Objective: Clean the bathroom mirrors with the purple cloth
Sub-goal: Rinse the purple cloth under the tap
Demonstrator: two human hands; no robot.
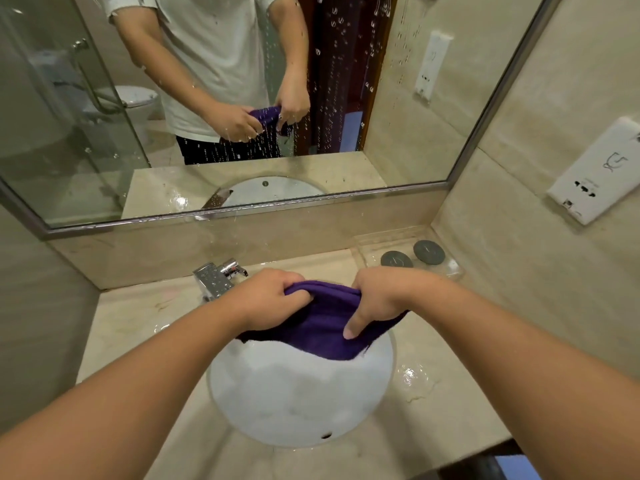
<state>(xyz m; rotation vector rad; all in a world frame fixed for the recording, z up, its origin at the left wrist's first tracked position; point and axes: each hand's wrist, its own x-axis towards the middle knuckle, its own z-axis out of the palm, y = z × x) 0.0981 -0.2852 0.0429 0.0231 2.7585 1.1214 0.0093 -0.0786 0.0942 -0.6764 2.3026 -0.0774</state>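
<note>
Beige stone counter [131, 327], wet beside the white sink [294, 403]; above the sink, left hand [273, 299] and right hand [379, 299] each grip the purple cloth [322, 327], droplet-streaked mirror [398, 98] behind

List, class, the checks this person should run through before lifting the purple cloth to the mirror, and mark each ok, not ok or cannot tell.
1. Grip: the left hand and the right hand both hold the purple cloth: ok.
2. Drips: the cloth hangs over the sink: ok.
3. Cloth wrung out enough: cannot tell.
4. Work left: the mirror shows droplets and streaks to wipe: ok.
5. Dry counter: not ok, a puddle lies to the right of the sink.
6. Faucet shut off: cannot tell, the left hand partly hides its spout.
</note>
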